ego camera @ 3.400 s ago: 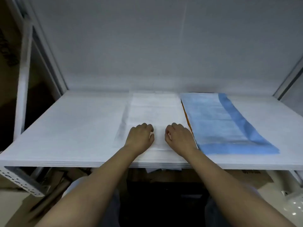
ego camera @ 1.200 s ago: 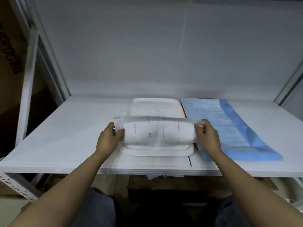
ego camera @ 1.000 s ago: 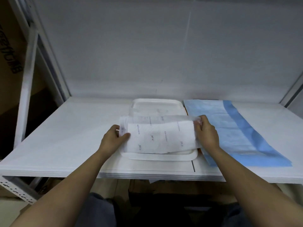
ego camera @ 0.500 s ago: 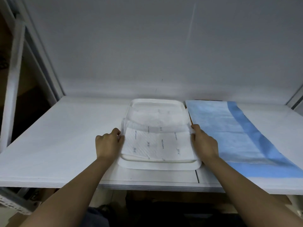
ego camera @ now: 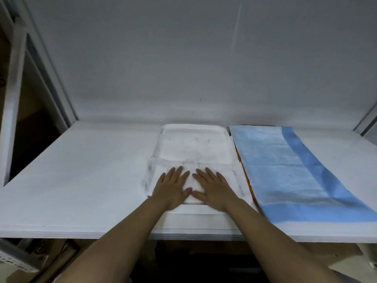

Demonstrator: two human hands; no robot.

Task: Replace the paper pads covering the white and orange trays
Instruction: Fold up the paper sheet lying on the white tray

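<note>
A white tray (ego camera: 193, 128) lies in the middle of the white shelf, its far half bare. A folded white paper pad (ego camera: 228, 172) with faint print covers its near half. My left hand (ego camera: 173, 187) and my right hand (ego camera: 214, 187) lie flat side by side on the pad, fingers straight and spread, pressing it down. To the right a blue paper pad (ego camera: 285, 170) covers the orange tray (ego camera: 247, 180), of which only a thin orange edge shows along the pad's left side.
The white shelf (ego camera: 81, 170) has a front edge just below my wrists and a grey back wall behind the trays. A metal upright stands at the far left and another at the far right. Cardboard shows under the shelf.
The white pad was lifted off the tray and folded toward me, then laid on the tray's near half. Both hands let go of its sides and now press flat on it.
</note>
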